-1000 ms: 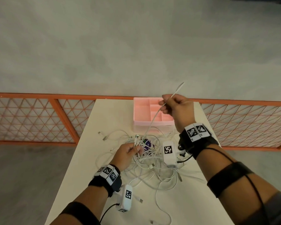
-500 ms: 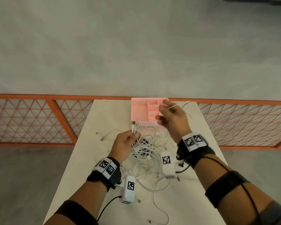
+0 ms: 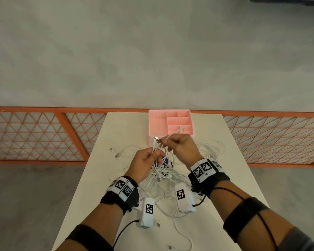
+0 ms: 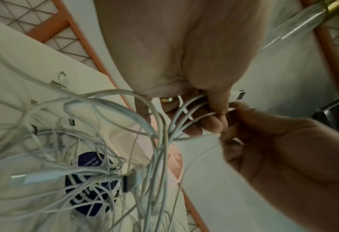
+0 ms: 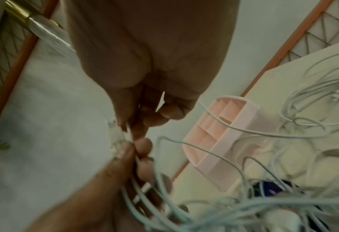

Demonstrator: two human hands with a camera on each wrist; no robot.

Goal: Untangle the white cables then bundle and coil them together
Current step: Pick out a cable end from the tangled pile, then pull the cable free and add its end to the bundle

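Note:
A tangle of white cables (image 3: 163, 180) lies mid-table, over a dark purple disc (image 3: 166, 162). My left hand (image 3: 149, 156) is raised above the heap and grips several cable ends side by side, a USB plug (image 3: 156, 138) sticking up from its fingers. In the left wrist view the thumb presses these strands (image 4: 192, 106) and the plug (image 4: 239, 95) pokes out past it. My right hand (image 3: 179, 144) is right against the left and pinches one thin white cable (image 3: 178, 131) whose free end arcs back over the pink tray. The right wrist view shows blurred fingers (image 5: 143, 146) meeting on cables.
A pink divided tray (image 3: 157, 124) stands at the table's far edge, just behind the hands. Loose connectors (image 3: 116, 154) lie left of the heap, more cable loops (image 3: 212, 147) on the right. An orange mesh fence (image 3: 43, 134) runs behind the white table (image 3: 101, 178).
My right hand came down and left from a raised position with its cable and now meets the left hand. The left hand lifted off the heap, carrying cable ends upward.

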